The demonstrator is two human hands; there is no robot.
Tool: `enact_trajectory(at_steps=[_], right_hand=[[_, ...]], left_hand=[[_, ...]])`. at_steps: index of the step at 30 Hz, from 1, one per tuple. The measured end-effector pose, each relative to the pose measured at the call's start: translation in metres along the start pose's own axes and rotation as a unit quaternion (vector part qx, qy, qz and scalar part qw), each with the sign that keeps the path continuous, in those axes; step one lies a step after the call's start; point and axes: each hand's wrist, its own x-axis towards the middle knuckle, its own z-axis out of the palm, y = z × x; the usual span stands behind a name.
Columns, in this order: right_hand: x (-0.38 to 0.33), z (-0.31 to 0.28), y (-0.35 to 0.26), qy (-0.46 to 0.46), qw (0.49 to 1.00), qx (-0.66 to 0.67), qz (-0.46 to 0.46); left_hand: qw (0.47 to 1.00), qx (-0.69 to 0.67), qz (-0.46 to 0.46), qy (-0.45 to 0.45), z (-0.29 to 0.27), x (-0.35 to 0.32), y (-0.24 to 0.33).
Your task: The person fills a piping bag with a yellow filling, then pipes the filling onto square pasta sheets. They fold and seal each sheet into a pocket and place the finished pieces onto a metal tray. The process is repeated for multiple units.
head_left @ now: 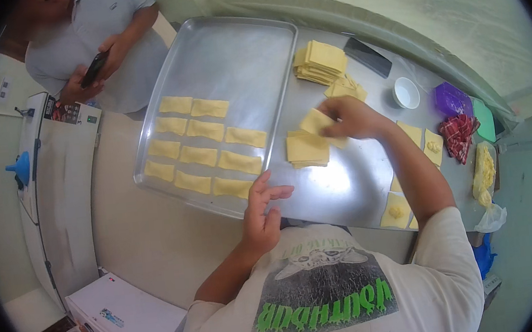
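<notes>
My right hand (356,117) pinches a thin yellow dough square (313,121) by its edge, over a low stack of dough squares (307,150) on the metal table. Farther back stands a taller dough stack (320,61), with a few loose squares (343,87) beside it. My left hand (262,214), fingers apart and holding nothing, is at the near right corner of a large metal tray (242,56). In uneven rows on the tray lie several folded dough rectangles (198,155).
Toward the right are dough squares with yellow filling (396,210), a white bowl (405,93), a purple container (452,100), a red checked cloth (460,137) and a bag of yellow filling (483,171). A dark phone (367,57) lies behind. Another person (98,51) stands far left.
</notes>
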Motion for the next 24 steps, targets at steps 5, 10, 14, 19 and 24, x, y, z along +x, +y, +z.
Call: enact_trajectory(at_steps=[5, 10, 14, 19, 24], right_hand=[[0.128, 0.045, -0.047, 0.033, 0.997, -0.044, -0.059], [0.196, 0.081, -0.044, -0.029, 0.99, -0.123, -0.061], [0.202, 0.094, -0.04, -0.049, 0.994, -0.093, -0.022], [0.202, 0.107, -0.042, -0.023, 0.987, -0.152, -0.041], [0.173, 0.128, -0.043, 0.101, 0.938, -0.327, -0.054]], left_hand=[[0.999, 0.021, -0.018, 0.042, -0.053, -0.005, 0.009], [0.995, -0.011, -0.029, 0.1, -0.095, -0.015, 0.006], [0.994, -0.018, -0.041, 0.096, -0.119, -0.018, -0.007], [0.995, -0.017, -0.058, 0.08, -0.129, -0.01, -0.009], [0.997, -0.011, -0.056, 0.053, -0.123, 0.005, -0.006]])
